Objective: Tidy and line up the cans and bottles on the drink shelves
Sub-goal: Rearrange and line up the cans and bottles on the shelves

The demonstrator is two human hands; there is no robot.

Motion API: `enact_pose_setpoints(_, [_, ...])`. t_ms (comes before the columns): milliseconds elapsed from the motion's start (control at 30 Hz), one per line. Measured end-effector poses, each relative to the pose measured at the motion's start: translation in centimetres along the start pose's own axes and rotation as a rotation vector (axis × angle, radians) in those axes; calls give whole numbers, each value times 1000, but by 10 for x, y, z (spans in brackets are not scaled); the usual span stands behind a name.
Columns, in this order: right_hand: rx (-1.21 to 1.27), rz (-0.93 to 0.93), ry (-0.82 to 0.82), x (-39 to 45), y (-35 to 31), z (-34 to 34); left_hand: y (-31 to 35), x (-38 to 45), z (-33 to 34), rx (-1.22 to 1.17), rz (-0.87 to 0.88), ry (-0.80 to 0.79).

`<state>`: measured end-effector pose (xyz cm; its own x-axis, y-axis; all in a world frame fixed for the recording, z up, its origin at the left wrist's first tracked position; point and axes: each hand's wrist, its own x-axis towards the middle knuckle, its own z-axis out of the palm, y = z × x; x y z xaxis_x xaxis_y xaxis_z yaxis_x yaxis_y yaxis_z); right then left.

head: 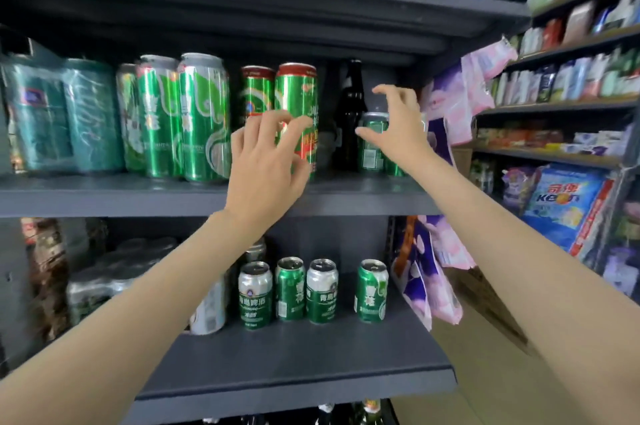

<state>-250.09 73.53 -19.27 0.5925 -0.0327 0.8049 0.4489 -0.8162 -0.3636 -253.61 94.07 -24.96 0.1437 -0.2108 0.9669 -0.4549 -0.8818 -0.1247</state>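
On the middle shelf [104, 196] stand tall green cans [204, 116], two red-topped green cans [298, 92], a dark bottle [351, 102] and a short green can [372, 147]. My left hand [266, 161] is in front of the red-topped cans with fingers spread and loosely bent, holding nothing. My right hand [394, 127] hovers with thumb and fingers apart around the short green can; whether it touches the can is unclear. On the lower shelf [311, 359] several short green and silver cans [289, 289] stand in a loose row, one can [372, 291] apart at the right.
Shrink-wrapped teal can packs [59, 116] fill the middle shelf's left end. Wrapped can packs [114, 272] sit at the lower shelf's left. Pink and purple packets [446, 106] hang at the shelf's right end. More goods shelves [561, 106] line the right wall.
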Motion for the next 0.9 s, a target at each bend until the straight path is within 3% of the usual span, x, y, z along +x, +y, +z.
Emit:
enact_pose_setpoints(67, [-6,19,-24,17,-6,11,-6,17,14,71,-49,-56])
enact_pose_setpoints(133, [-195,88,-39,35,2,14,-10,20,28,119,-68,-126])
enact_pose_setpoints(233, [-377,300,-96,49,40,0,-13,11,43,176,-69,-182])
enact_pose_setpoints(400, [-80,264,-204,39,60,-14,-14,14,45,194,-71,-191])
enact_pose_setpoints(600, [-24,150,-303,30,37,-15,-14,12,47,192,-76,-189])
enact_pose_setpoints(700, [-127,35,-389,34,13,-6,-13,12,45,203,-97,-199])
enact_pose_setpoints(767, [-131,48,-420,38,3,3,-13,12,44,200,-108,-201])
enact_pose_setpoints(900, [141,154,-355,24,-4,1,-13,13,44,189,-104,-205])
